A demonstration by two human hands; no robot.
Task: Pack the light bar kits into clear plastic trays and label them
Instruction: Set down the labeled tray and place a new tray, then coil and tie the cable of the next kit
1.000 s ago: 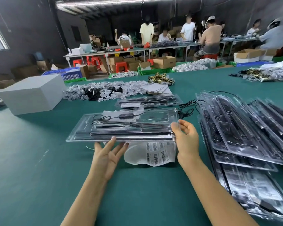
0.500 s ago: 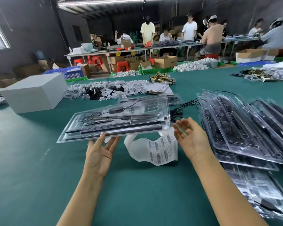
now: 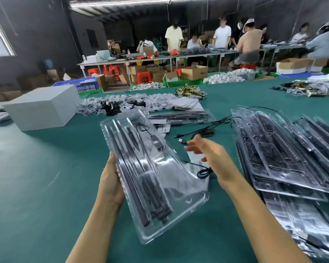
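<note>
Packed tray (image 3: 152,175): clear plastic, held in the air above the green table (image 3: 36,186), in front of the person near the table's near edge.
Long axis: runs from the near end, low and toward the person, up and away to the far end, leaning a little left; the tray is tilted, its open face turned up and to the right.
Contents: dark light bars (image 3: 129,173) lie lengthwise along the tray's left side; a black cable with a small controller (image 3: 157,142) sits in the upper part.
Left hand (image 3: 110,179): grips the tray's left long edge, thumb on the top face, fingers hidden beneath.
Right hand (image 3: 211,156): clear of the tray, to its right, fingers loosely spread and holding nothing; blurred.
Label strip (image 3: 196,158): white, on the table under the right hand, partly hidden.
Loose cable (image 3: 203,130): black, with a USB plug, on the table beyond the right hand.
Stack of packed trays (image 3: 285,158): along the table's right edge, overlapping.
Far part of table: a grey box (image 3: 44,107) at the left, bagged small parts (image 3: 122,105) in the middle.
Room: dark walls, a strip light overhead, people at long benches behind, cardboard boxes and red stools under them.
</note>
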